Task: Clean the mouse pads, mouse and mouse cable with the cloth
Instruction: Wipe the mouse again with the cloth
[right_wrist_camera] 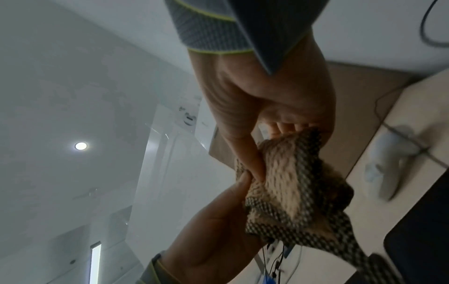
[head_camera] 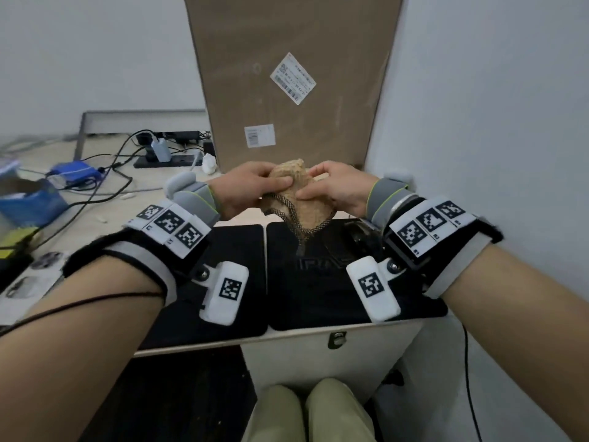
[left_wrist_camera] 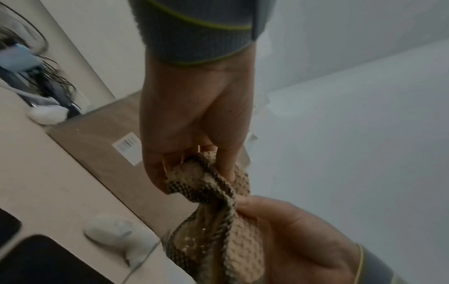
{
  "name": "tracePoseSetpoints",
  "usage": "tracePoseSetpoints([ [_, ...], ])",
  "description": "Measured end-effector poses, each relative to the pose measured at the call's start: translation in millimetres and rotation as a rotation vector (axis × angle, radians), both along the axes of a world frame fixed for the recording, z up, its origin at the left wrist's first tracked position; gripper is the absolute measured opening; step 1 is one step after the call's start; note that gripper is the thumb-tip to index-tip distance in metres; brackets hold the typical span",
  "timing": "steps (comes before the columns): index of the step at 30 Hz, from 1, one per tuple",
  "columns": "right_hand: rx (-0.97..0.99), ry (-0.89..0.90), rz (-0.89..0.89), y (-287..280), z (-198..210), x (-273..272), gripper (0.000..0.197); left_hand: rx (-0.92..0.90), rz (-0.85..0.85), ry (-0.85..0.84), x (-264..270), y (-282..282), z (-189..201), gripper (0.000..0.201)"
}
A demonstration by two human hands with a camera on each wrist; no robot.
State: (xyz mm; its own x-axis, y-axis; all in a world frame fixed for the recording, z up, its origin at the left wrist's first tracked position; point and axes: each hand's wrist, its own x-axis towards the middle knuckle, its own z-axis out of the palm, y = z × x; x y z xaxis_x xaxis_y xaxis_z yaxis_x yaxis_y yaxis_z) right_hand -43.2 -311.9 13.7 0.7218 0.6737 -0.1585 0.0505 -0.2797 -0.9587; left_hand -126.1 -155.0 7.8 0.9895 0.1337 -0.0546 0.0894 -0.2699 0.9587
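I hold a beige knitted cloth (head_camera: 296,194) with a dark mesh border bunched between both hands, raised above the desk. My left hand (head_camera: 274,178) pinches its left side, thumb on top. On the other side, my right hand (head_camera: 314,183) pinches it the same way. Two black mouse pads (head_camera: 237,250) (head_camera: 318,282) lie side by side below. The left wrist view has the white mouse (left_wrist_camera: 116,236) with its cable (left_wrist_camera: 143,257) on the desk behind the pads, below the cloth (left_wrist_camera: 218,192). From the right wrist, the mouse (right_wrist_camera: 388,153) lies beside the cloth (right_wrist_camera: 291,188).
A tall cardboard box (head_camera: 287,74) leans against the wall right behind the hands. A power strip with plugs and black cables (head_camera: 165,161) and a blue box (head_camera: 28,202) sit to the left. A white wall (head_camera: 478,122) closes the right side.
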Motion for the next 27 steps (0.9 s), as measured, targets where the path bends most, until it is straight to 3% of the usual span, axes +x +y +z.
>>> tracePoseSetpoints([
  [4,-0.276,-0.033,0.230,49,-3,-7,0.006,-0.106,0.077,-0.017,-15,53,4,0.015],
  [7,-0.264,0.118,0.234,79,-10,-2,0.008,-0.222,0.168,0.035,-18,92,-2,0.016],
  [10,-0.174,0.248,0.128,125,-20,14,0.005,-0.218,0.326,0.151,-12,132,-19,0.013],
  [16,-0.122,0.152,-0.103,191,-49,51,0.013,-0.207,0.530,0.304,12,163,-63,0.017],
  [19,-0.192,0.048,-0.140,216,-74,68,0.015,-0.157,0.614,0.352,30,173,-84,0.024],
  [22,-0.353,-0.120,-0.143,228,-98,83,0.027,0.089,0.694,0.428,48,183,-105,0.033],
  [25,-0.434,-0.276,-0.078,222,-107,89,0.023,0.509,0.643,0.541,56,184,-107,0.042],
  [27,-0.474,-0.386,-0.050,210,-113,90,0.023,0.676,0.615,0.576,57,179,-104,0.039],
])
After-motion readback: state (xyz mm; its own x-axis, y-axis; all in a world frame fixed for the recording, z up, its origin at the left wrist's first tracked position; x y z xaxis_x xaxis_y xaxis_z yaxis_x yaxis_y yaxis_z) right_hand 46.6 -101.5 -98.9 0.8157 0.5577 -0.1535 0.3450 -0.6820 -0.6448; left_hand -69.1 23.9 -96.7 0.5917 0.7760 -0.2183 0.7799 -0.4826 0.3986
